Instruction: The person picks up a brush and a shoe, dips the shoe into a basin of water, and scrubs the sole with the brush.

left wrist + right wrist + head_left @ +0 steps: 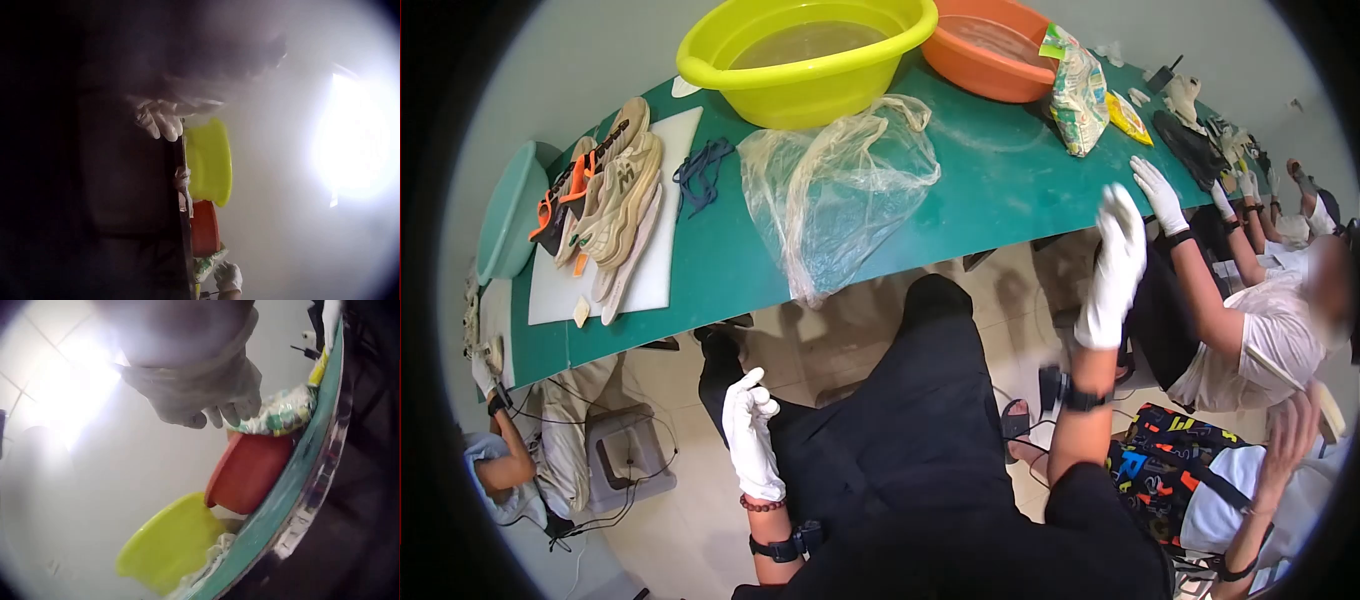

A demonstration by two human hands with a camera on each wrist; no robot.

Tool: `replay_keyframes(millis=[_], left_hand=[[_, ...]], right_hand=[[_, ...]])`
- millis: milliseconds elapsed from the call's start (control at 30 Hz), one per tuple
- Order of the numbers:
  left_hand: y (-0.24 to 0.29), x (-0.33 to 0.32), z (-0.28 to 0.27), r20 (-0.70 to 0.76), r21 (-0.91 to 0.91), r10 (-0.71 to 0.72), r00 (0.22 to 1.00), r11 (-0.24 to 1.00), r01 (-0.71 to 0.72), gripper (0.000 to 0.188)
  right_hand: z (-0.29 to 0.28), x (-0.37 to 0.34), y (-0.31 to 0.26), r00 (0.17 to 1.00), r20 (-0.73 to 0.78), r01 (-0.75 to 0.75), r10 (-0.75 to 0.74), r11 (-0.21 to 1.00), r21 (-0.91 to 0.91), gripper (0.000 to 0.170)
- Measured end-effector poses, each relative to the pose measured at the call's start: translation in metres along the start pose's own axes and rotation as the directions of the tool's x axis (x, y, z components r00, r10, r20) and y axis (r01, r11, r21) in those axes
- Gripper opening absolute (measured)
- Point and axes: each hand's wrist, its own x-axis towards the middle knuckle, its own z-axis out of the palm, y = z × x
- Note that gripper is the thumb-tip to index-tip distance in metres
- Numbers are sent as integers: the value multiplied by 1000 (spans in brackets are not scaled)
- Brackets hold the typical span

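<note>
My left hand [752, 435], in a white glove, hovers above my lap with loosely bent fingers and nothing in them. In a matching glove, my right hand [1114, 265] is raised off the table's front edge, its fingers mostly straight and holding nothing. Nearest on the green table is a crumpled clear plastic bag [830, 190], its end hanging at the front edge. Behind it stands a yellow-green basin [800, 85] with cloudy water. Sneakers [615, 185] with orange trim and insoles lie on a white board [675, 135] at the left, blue laces [700, 175] beside them.
An orange basin [990, 88] and a detergent bag [1080, 100] stand at the back right, near a yellow packet [1128, 118]. A teal basin [505, 215] leans at the far left. Other gloved people sit along the right; another person's arm [505, 462] shows at the left.
</note>
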Motion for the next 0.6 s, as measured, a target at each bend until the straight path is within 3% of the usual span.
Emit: replay_keyframes(millis=[67,133,200,233,333,367,433,533,600], left_hand=[[7,-4,1,-3,47,1,1000,999,-1,39],[14,-9,0,4,82,15,1000,997,-15,43],[19,-12,-7,-60,62,-10,998,998,13,45],[21,-13,-12,-93,50,-24,995,998,28,45],[22,-14,-26,-167,60,-35,985,997,46,44],[21,-14,-28,-189,69,-38,981,996,52,44],[18,-12,-27,-218,58,-46,975,997,60,41],[13,-10,-26,-211,49,-89,973,994,101,39],[12,-6,-22,-174,89,-107,979,988,124,37]], right_hand=[[30,53,40,978,190,127,-85,967,-220,41],[62,103,74,946,307,2,105,944,-329,45],[86,142,131,916,371,37,156,885,-464,54],[90,156,135,912,397,229,103,676,-700,60],[85,180,148,952,267,96,150,680,-727,68],[79,193,173,951,288,152,112,642,-751,64],[76,187,169,970,233,159,69,546,-823,58],[73,192,167,979,203,166,19,507,-846,54],[76,200,162,963,254,181,86,490,-853,54]])
